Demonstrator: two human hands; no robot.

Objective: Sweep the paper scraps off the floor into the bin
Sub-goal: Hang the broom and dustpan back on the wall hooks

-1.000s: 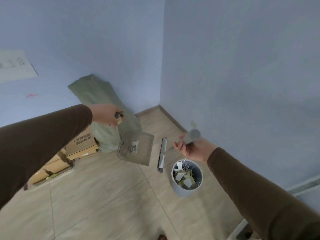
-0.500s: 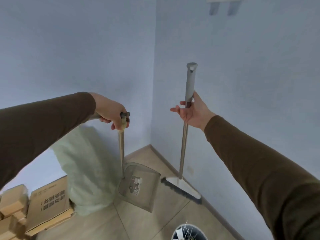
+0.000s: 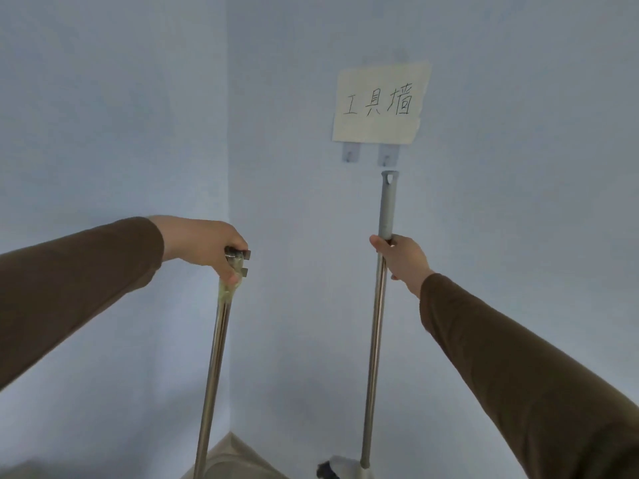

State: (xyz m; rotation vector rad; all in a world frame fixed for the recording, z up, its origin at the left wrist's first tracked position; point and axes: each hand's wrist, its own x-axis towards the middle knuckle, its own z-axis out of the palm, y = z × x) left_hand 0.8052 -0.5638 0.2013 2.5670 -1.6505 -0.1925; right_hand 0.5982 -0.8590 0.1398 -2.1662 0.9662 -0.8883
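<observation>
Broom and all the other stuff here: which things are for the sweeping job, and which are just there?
For the job:
broom, in the right hand
dustpan handle, in the left hand

Just there:
paper sign
two wall hooks

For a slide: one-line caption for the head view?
Left hand holds dustpan handle, right hand raises broom toward wall hooks.
</observation>
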